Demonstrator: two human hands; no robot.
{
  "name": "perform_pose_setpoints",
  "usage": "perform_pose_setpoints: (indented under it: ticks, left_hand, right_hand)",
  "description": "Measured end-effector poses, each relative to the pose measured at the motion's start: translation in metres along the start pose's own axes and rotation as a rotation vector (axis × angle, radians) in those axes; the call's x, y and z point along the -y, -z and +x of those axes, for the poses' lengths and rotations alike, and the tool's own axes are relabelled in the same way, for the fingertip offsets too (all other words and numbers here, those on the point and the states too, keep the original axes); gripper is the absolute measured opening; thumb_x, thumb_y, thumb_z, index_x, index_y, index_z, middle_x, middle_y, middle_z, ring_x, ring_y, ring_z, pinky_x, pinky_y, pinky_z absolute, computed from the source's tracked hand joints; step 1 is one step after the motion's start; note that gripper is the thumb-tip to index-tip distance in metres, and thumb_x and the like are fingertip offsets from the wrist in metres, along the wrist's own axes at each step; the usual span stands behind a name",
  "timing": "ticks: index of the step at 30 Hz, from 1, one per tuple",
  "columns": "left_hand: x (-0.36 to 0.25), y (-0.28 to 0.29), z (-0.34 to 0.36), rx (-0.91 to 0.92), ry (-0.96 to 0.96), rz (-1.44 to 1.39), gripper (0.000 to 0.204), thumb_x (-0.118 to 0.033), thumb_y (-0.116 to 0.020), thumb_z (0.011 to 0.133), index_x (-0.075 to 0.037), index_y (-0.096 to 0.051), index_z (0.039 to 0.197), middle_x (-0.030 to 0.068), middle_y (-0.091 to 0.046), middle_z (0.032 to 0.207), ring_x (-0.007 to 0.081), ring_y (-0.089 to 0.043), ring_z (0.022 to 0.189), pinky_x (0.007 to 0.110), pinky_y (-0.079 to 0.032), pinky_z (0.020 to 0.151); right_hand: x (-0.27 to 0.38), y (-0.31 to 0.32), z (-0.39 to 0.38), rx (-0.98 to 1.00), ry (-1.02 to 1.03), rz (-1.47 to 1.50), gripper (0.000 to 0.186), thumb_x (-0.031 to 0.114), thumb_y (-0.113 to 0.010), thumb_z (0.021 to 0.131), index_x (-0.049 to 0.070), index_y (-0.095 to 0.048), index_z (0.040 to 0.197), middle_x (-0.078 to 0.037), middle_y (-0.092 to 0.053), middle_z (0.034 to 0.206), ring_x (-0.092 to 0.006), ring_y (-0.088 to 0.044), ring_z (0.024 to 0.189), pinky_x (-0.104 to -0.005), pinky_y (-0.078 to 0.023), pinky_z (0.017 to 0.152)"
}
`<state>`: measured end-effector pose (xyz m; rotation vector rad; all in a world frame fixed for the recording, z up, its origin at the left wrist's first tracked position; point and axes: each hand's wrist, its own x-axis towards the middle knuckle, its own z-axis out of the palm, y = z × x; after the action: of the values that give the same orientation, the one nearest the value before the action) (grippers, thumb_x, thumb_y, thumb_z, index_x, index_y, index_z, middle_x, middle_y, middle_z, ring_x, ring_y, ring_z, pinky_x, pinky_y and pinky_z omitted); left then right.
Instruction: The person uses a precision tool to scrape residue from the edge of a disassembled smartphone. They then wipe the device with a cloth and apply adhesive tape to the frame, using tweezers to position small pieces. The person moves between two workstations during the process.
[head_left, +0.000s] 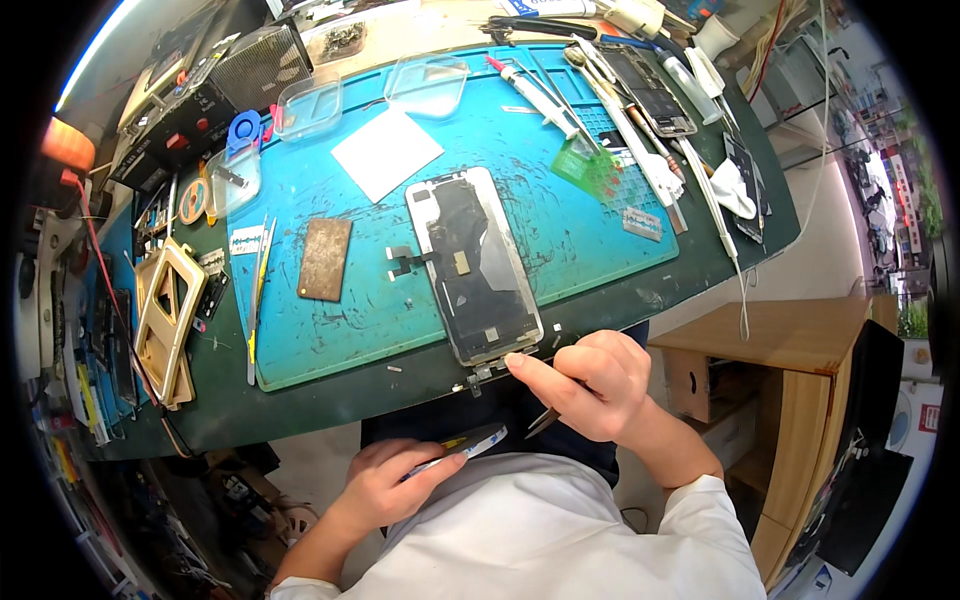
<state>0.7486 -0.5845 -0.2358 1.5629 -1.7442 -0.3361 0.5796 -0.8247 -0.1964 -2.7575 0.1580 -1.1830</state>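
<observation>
Both hands closed on something, at the near end of a phone screen assembly.
The right hand (605, 385) curls around a dark pointed tool (541, 424), its tip angled down toward the lap; the left hand (395, 480) pinches a flat, dark-faced piece (478, 440) with a pale edge. The right index fingertip is by the screen assembly (478, 270), whether touching I cannot tell. That assembly lies on the blue mat (370, 335), its lower end past the mat's edge, with a flex strip (480, 379) at the rim of the dark green bench (330, 408). The step in hand looks like detail work around that end; a next move there would likely call for a steadied panel and a light touch near the thin flex.
</observation>
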Motion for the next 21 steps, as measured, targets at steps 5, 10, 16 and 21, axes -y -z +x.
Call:
perform_pose_setpoints:
  ticks: [5,10,16,21]
  left_hand:
    - [0.0037,0.0017,0.0027,0.000,0.023,-0.010,0.036,-0.001,-0.081,0.071,-0.012,-0.078,0.105,0.0016,-0.070,0.092,0.0195,-0.067,0.074,0.031,-0.054,0.062]
    - [0.0060,0.0024,0.0040,-0.004,0.020,-0.027,0.035,-0.001,-0.081,0.072,-0.012,-0.078,0.105,0.0021,-0.071,0.093,0.0200,-0.066,0.073,0.031,-0.054,0.061]
    - [0.0072,0.0023,0.0026,-0.012,0.022,-0.036,0.034,-0.001,-0.081,0.072,-0.012,-0.078,0.105,0.0024,-0.072,0.093,0.0204,-0.066,0.073,0.031,-0.054,0.061]
    - [0.0064,0.0033,0.0020,-0.008,0.026,-0.036,0.036,-0.001,-0.081,0.072,-0.013,-0.079,0.105,0.0023,-0.072,0.093,0.0206,-0.067,0.074,0.032,-0.055,0.063]
  right_hand:
    - [-0.0002,-0.0049,0.0013,-0.024,0.024,-0.021,0.041,0.011,-0.071,0.062,0.008,-0.080,0.102,0.000,-0.050,0.084,-0.0111,-0.046,0.058,-0.0256,-0.037,0.048]
    - [0.0007,-0.0059,0.0020,-0.014,0.009,-0.021,0.040,0.009,-0.072,0.063,0.008,-0.080,0.102,0.000,-0.051,0.084,-0.0110,-0.046,0.058,-0.0258,-0.038,0.048]
    - [-0.0011,-0.0058,0.0015,-0.020,0.027,-0.014,0.042,0.009,-0.073,0.063,0.007,-0.081,0.104,0.001,-0.052,0.084,-0.0107,-0.047,0.058,-0.0254,-0.038,0.048]
    - [0.0006,-0.0055,0.0032,-0.009,0.028,0.012,0.036,0.008,-0.077,0.068,0.008,-0.081,0.103,0.001,-0.053,0.084,-0.0106,-0.046,0.058,-0.0253,-0.037,0.048]
